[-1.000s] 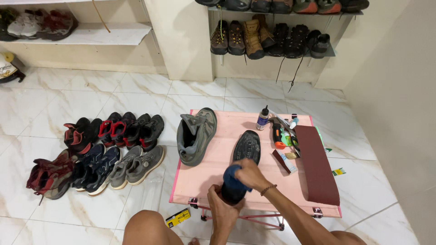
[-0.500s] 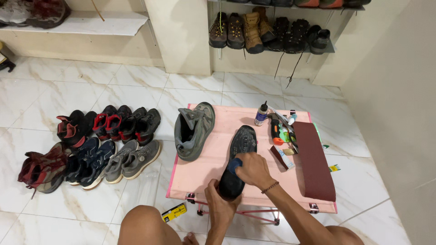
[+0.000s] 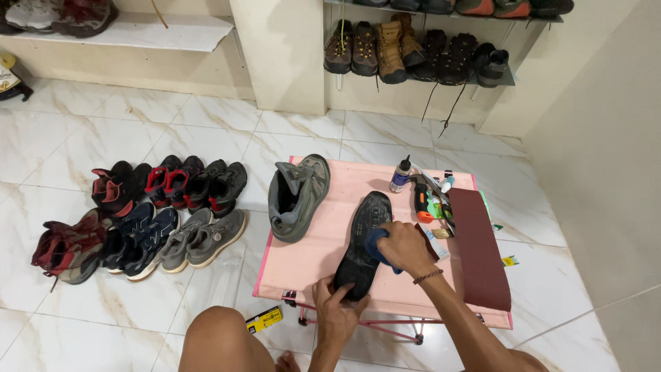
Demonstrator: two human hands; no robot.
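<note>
White marble floor [image 3: 427, 145], low pink bench [image 3: 323, 251] at centre frame. Black shoe sole [image 3: 365, 241] lies tread-up on the bench, lower centre. Left hand [image 3: 335, 310] pins its near end so it stays put; right hand [image 3: 406, 246] is clenched on what looks like a blue cloth [image 3: 375, 242], pressed to the tread. Grey boot [image 3: 297, 196] is parked left; glue bottle [image 3: 400, 175] and tools [image 3: 430, 203] sit upper right within reach.

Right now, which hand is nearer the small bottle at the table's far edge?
Right. The right hand presses a blue cloth mid-sole, below the bottle; the left hand grips the sole's near end.
</note>
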